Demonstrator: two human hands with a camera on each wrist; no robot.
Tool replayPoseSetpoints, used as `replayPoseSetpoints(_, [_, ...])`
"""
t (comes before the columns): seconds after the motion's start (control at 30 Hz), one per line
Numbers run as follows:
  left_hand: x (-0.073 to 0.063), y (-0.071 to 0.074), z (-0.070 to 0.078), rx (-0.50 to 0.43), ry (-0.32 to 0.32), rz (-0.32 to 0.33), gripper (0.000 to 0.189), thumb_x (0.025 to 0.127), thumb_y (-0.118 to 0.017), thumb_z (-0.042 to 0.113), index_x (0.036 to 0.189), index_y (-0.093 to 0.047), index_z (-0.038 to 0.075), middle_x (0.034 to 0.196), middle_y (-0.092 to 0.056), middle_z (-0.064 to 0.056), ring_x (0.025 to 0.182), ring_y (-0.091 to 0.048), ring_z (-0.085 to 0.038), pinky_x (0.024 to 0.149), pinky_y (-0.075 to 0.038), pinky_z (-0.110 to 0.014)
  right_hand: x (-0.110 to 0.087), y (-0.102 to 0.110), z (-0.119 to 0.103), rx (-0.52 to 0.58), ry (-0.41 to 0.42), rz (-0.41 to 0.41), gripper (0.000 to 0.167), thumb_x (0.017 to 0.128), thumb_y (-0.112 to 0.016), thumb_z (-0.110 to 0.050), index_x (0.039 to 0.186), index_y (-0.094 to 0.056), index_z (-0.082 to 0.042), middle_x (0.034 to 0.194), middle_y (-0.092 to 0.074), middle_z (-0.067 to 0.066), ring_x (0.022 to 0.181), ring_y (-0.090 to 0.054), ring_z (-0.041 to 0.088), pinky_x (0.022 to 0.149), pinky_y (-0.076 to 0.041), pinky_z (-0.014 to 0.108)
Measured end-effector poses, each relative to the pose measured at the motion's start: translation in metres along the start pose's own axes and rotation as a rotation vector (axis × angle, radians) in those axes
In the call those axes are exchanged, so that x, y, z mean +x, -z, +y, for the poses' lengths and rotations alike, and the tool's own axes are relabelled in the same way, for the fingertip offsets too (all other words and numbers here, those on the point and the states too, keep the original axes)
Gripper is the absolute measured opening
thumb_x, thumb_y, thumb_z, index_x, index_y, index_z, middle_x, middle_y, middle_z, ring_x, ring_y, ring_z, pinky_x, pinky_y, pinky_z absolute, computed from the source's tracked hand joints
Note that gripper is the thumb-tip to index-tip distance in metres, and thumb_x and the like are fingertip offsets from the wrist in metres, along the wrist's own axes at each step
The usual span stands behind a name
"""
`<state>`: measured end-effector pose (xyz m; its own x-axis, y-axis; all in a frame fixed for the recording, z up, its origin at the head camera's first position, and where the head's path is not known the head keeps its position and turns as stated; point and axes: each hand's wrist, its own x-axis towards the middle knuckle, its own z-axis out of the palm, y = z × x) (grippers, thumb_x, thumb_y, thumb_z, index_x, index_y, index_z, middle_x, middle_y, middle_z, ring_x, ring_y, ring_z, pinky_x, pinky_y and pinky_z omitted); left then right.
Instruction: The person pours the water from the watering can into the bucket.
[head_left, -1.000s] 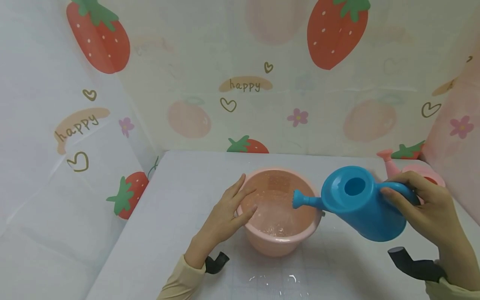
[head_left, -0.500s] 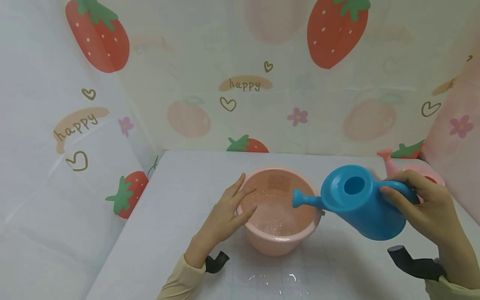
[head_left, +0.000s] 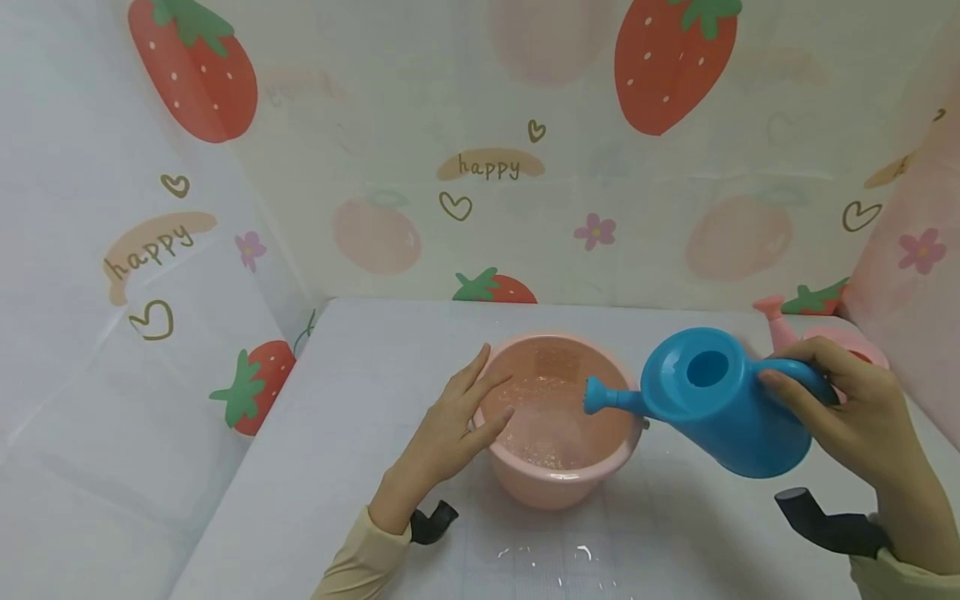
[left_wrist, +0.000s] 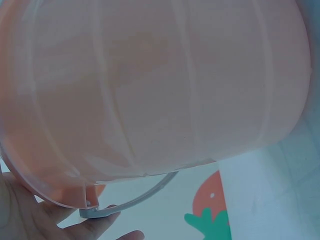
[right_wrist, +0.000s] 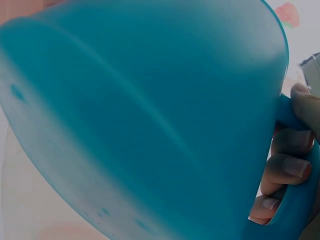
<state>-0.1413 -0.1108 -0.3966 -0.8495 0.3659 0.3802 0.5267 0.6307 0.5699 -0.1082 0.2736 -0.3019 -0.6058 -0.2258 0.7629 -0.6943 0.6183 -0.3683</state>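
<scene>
A pink bucket (head_left: 543,492) stands upright on the white table, with rippling water (head_left: 558,425) inside. My left hand (head_left: 453,425) rests on its left rim, fingers spread and nearly straight. In the left wrist view, fingers (left_wrist: 92,227) show beside the bucket's grey handle (left_wrist: 132,202). My right hand (head_left: 855,408) grips the handle of a blue watering can (head_left: 735,417), fingers curled through the loop in the right wrist view. The can is tilted left, and its spout (head_left: 611,398) reaches over the bucket's right rim. No stream from the spout can be made out.
A pink watering can (head_left: 843,337) stands at the back right, partly hidden by my right hand. Water drops (head_left: 543,557) lie on the table (head_left: 360,358) in front of the bucket. A strawberry-patterned sheet (head_left: 525,100) covers the back and side walls.
Both hands, the bucket and the blue watering can keep nearly the same places. Ripples and bubbles on the water have shifted. The whole head view has moved up very slightly.
</scene>
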Motion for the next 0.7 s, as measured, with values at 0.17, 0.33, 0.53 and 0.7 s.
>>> replayPoseSetpoints(0.17, [0.0004,-0.0003,-0.0005,0.004,0.000,-0.003,0.049,0.092,-0.045,0.052,0.136,-0.046,0.029,0.155,-0.015,0.006,0.139,-0.023,-0.019,0.097,-0.037,-0.055,0.0002,-0.0002,0.0005,-0.010,-0.003,-0.004,0.014,0.077,-0.072,0.000,0.087,-0.063,0.005,0.087,-0.056,-0.019,0.083,-0.050,-0.007,0.086,-0.037,0.005])
replayPoseSetpoints(0.33, [0.0004,-0.0002,-0.0007,0.006,0.006,-0.006,0.050,0.092,-0.045,0.053,0.136,-0.045,0.031,0.155,-0.015,0.006,0.139,-0.023,-0.019,0.097,-0.037,-0.055,0.0010,-0.0004,-0.0008,-0.023,-0.004,-0.006,0.016,0.075,-0.073,0.003,0.087,-0.063,0.005,0.087,-0.056,-0.018,0.083,-0.050,-0.007,0.086,-0.037,0.005])
replayPoseSetpoints(0.53, [0.0003,0.0008,0.0003,0.002,0.006,-0.006,0.049,0.092,-0.045,0.053,0.136,-0.046,0.030,0.155,-0.015,0.005,0.139,-0.023,-0.020,0.097,-0.037,-0.056,0.0015,-0.0005,-0.0004,-0.037,0.001,-0.008,0.018,0.073,-0.073,0.005,0.088,-0.063,0.004,0.086,-0.057,-0.014,0.083,-0.050,-0.006,0.087,-0.037,0.006])
replayPoseSetpoints(0.7, [0.0002,0.0001,0.0000,0.004,-0.001,-0.006,0.050,0.092,-0.044,0.052,0.136,-0.046,0.028,0.155,-0.015,0.003,0.139,-0.023,-0.020,0.098,-0.037,-0.056,0.0018,-0.0002,-0.0008,-0.043,0.008,-0.011,0.020,0.073,-0.074,0.005,0.089,-0.063,0.004,0.086,-0.057,-0.014,0.085,-0.050,-0.007,0.087,-0.037,0.006])
